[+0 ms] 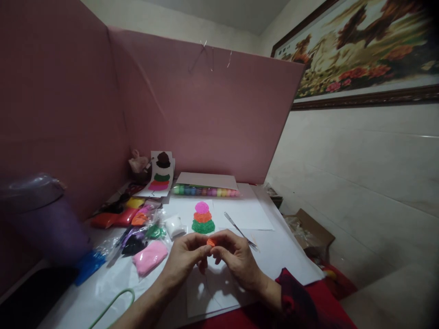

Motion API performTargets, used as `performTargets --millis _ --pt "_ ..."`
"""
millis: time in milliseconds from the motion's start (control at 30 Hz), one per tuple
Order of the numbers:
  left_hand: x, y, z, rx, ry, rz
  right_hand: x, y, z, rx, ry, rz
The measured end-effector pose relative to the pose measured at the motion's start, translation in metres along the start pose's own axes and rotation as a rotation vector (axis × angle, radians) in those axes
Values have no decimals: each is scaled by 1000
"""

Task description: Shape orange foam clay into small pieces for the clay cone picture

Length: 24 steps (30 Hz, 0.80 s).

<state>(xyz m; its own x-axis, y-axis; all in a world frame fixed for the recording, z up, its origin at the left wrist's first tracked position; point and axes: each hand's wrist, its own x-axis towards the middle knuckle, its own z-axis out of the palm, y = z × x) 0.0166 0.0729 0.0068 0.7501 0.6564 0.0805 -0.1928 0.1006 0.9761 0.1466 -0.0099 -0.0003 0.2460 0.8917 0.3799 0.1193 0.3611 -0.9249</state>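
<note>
Between the fingertips of both hands is a small lump of orange modelling clay. My left hand pinches it from the left, and my right hand pinches it from the other side. Just beyond the fingers, on white paper, lies a flat tiered clay shape, pink at the top, orange in the middle and green at the bottom. Tweezers lie slantwise to the right of it, past my right hand. A bag of white clay rests beyond my left hand.
Several bags of coloured clay, among them a pink one, crowd the left side. Behind stand a long pack of coloured pots and a sheet with a layered clay picture. A purple bin stands far left, a cardboard box right.
</note>
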Motion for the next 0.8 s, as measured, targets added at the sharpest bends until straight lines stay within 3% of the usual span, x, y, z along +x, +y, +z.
performTargets --millis 467,600,700,800 --pt "3 -5 -2 -30 44 -52 -4 -9 -3 -356 -36 -158" --pt "3 -5 -3 -26 33 -60 -1 -5 -2 -145 -12 -34" --pt "2 -3 -2 -33 86 21 5 4 -3 151 36 127" --pt "0 2 0 -34 114 77 11 10 -5 300 103 193"
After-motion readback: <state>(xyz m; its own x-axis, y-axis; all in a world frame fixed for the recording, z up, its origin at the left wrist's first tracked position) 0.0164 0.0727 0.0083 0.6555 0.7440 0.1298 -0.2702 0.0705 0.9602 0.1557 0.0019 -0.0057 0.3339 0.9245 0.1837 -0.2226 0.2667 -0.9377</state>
